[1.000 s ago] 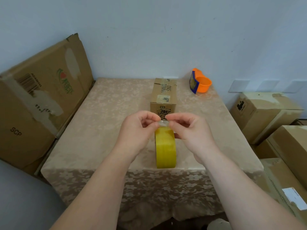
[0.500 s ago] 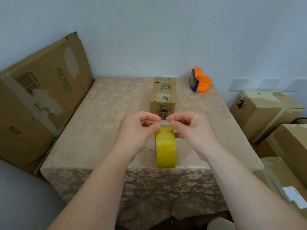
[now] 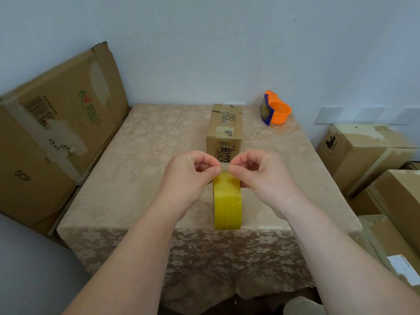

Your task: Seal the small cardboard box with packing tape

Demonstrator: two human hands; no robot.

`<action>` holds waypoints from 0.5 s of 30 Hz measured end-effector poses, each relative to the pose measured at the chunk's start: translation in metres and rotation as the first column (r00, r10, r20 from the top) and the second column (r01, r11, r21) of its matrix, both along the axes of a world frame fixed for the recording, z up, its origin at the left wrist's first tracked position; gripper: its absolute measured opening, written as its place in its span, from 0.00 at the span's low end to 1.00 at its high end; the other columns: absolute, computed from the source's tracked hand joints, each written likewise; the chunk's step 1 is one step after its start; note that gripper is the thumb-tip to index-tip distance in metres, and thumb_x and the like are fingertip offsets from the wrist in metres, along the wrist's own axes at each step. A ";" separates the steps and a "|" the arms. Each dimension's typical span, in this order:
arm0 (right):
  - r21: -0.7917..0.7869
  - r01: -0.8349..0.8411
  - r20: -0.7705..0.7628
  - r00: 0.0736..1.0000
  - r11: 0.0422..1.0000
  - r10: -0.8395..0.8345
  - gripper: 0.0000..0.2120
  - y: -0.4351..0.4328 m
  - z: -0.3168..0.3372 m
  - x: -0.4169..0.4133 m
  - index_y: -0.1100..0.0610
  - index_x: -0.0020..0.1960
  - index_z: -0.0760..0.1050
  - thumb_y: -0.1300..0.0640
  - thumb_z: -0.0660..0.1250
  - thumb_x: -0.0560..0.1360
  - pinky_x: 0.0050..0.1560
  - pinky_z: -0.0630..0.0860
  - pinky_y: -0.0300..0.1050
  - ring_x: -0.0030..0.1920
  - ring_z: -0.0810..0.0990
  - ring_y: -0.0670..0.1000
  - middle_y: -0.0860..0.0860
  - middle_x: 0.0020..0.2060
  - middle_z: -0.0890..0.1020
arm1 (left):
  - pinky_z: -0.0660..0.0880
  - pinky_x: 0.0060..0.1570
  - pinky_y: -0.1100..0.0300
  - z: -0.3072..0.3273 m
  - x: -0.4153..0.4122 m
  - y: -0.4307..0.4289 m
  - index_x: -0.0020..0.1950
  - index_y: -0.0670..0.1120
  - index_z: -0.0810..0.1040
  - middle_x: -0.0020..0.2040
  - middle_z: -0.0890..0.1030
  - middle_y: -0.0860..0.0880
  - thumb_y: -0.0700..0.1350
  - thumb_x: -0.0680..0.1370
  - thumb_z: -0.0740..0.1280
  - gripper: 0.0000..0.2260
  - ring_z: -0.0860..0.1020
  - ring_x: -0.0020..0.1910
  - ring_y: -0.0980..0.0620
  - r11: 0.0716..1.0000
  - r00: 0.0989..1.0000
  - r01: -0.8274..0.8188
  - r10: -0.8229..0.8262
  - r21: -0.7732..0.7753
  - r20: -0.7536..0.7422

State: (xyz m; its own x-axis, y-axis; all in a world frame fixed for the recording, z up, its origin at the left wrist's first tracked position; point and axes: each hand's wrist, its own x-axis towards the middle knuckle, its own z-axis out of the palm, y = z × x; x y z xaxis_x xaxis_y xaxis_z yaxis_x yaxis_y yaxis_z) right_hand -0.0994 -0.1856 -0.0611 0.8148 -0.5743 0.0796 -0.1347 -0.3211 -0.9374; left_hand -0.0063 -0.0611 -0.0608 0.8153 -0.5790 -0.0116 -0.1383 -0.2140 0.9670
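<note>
Here, a large flattened carton (image 3: 52, 133) leans on the wall far to the left of the hands, above a cloth-covered table (image 3: 141, 169). Just beyond the fingertips stands the small cardboard box (image 3: 225, 126), its top bearing old tape strips. Left hand (image 3: 188, 178) and right hand (image 3: 263, 176) meet, each pinching the loose tape end (image 3: 225, 166) between thumb and forefinger, directly above the upright yellow tape roll (image 3: 227, 201). An orange tape dispenser (image 3: 276, 110) sits beyond the right hand, well apart.
</note>
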 end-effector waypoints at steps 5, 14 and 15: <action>-0.009 0.018 0.015 1.000 1.000 -0.018 0.04 0.001 -0.001 0.001 0.52 0.38 0.80 0.58 0.73 0.71 0.45 0.82 0.57 0.39 0.80 0.53 0.54 0.37 0.81 | 0.79 0.51 0.42 0.000 -0.002 -0.002 0.36 0.51 0.80 0.36 0.81 0.49 0.40 0.73 0.72 0.08 0.79 0.39 0.50 1.000 0.998 0.007 -0.009 0.028 0.064; -0.047 0.055 -0.011 0.998 0.997 -0.055 0.03 0.004 -0.005 0.005 0.49 0.38 0.81 0.54 0.73 0.70 0.48 0.80 0.57 0.41 0.82 0.52 0.53 0.42 0.83 | 0.80 0.49 0.48 0.002 -0.007 -0.006 0.38 0.50 0.79 0.41 0.83 0.48 0.43 0.75 0.70 0.06 0.81 0.40 0.51 0.996 0.990 -0.017 0.005 0.086 0.141; -0.019 0.066 -0.011 0.998 0.998 -0.066 0.04 0.004 -0.006 0.006 0.50 0.37 0.81 0.54 0.73 0.70 0.48 0.80 0.58 0.41 0.82 0.53 0.53 0.40 0.83 | 0.80 0.48 0.49 0.002 -0.007 -0.006 0.39 0.49 0.79 0.43 0.83 0.47 0.43 0.75 0.71 0.05 0.82 0.41 0.50 0.995 0.988 -0.028 0.013 0.097 0.151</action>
